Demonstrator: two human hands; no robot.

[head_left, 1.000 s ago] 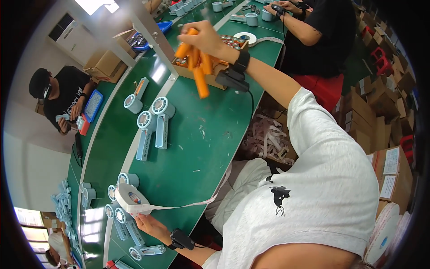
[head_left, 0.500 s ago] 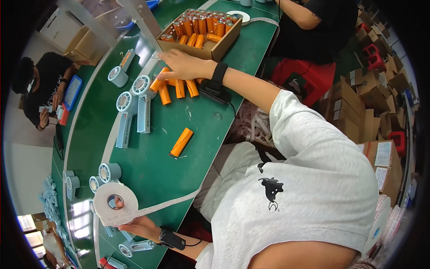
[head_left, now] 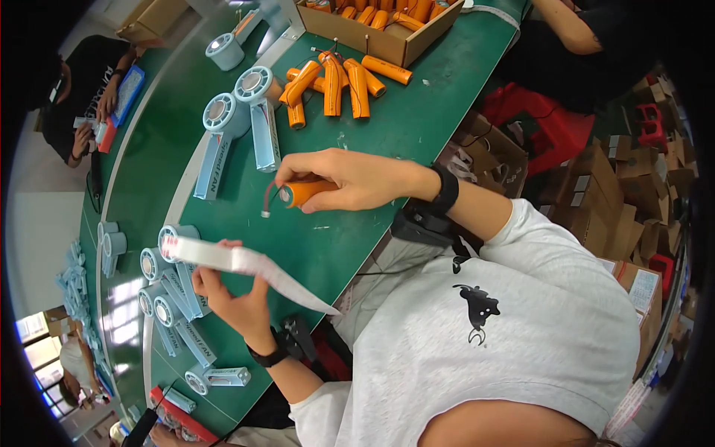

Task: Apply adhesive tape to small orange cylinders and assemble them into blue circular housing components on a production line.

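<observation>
My right hand [head_left: 356, 179] grips an orange cylindrical battery [head_left: 307, 192] above the green table. A short dark wire with a white connector hangs from its end. My left hand [head_left: 240, 304] holds a roll of white tape [head_left: 199, 253], turned nearly edge-on and slightly blurred. The roll's loose strip [head_left: 287, 281] trails over the fingers toward my lap. Several more orange batteries [head_left: 332, 88] with wires lie in a loose pile beyond my right hand. Left of that pile stand light-blue handheld fans [head_left: 255, 85], their handles pointing toward me.
A cardboard box [head_left: 365, 36] of orange batteries stands at the far edge of view. More blue fans [head_left: 167, 309] lie left of my left hand, with a red tray [head_left: 182, 417] below. Co-workers sit at far left and upper right. A red stool [head_left: 540, 130] and cartons are at right.
My right hand has come back from the pile near the box and now holds a battery. The lone battery no longer lies on the table. My left hand has tilted the roll edge-on.
</observation>
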